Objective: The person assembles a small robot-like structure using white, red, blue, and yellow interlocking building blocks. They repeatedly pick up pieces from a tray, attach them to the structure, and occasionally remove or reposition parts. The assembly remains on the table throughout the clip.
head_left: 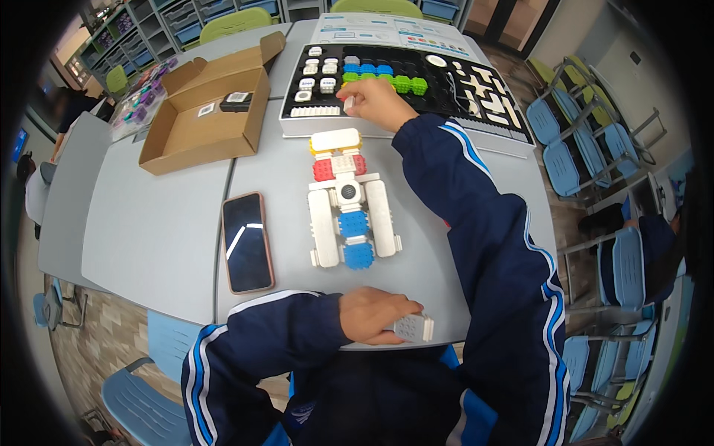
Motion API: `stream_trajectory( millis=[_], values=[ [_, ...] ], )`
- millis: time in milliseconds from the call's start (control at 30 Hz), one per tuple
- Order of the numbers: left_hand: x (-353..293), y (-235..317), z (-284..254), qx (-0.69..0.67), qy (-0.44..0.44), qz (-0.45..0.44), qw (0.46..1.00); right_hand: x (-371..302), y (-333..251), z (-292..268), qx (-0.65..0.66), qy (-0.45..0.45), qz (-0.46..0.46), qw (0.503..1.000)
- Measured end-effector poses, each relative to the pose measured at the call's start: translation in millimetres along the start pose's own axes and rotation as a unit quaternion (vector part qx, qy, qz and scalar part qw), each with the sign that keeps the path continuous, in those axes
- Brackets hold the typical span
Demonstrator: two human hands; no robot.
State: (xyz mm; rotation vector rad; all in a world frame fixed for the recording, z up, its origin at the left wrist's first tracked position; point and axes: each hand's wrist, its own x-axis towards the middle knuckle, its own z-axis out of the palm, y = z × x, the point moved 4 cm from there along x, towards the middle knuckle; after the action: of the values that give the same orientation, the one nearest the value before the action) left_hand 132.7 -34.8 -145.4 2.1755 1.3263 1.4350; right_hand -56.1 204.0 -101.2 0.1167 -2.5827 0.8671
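Near the table's front edge, my left hand [375, 315] is closed on a light grey building block [409, 327] with a studded face and a white piece at its right end. My right hand [381, 102] reaches to the front of a black kit tray [405, 111], its fingers pinched around a small white piece [349, 104]. Between my hands lies a built model [348, 193] of white, red, yellow and blue blocks, with two long white side bars and a round dark part in its middle. Neither hand touches the model.
Left of the model lies a phone [248, 241]. Beyond it stands an open cardboard box [201, 141] with a small black box [236, 102] inside. Blue and green blocks [401, 84] and white parts fill the tray. Chairs [569, 160] stand to the right.
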Motion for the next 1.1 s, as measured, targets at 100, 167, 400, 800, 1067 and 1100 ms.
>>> stream_trajectory(
  millis=[100, 167, 400, 800, 1067, 1100],
  values=[
    [1.3, 5.1, -1.6, 0.039, -0.006, 0.025, 0.999, 4.8, -3.4, 6.4, -0.005, -0.018, 0.002, 1.000],
    [1.2, 7.4, -2.2, 0.056, -0.010, 0.040, 0.998, 5.4, -8.1, 4.0, -0.024, -0.029, -0.003, 0.999],
    [-0.8, 5.4, 1.2, 0.074, 0.015, 0.065, 0.995, 10.9, -8.6, 6.4, -0.074, -0.051, -0.047, 0.995],
    [-0.2, 5.6, -1.3, 0.077, 0.009, 0.061, 0.995, 16.8, -1.0, 10.9, -0.061, -0.028, -0.057, 0.996],
    [-1.5, 4.4, 1.2, 0.087, 0.003, 0.066, 0.994, 23.0, 9.5, 12.9, -0.013, -0.052, 0.011, 0.998],
    [-2.6, 3.5, 2.2, 0.088, 0.004, 0.065, 0.994, 23.4, 8.0, 15.1, -0.019, -0.042, -0.008, 0.999]
  ],
)
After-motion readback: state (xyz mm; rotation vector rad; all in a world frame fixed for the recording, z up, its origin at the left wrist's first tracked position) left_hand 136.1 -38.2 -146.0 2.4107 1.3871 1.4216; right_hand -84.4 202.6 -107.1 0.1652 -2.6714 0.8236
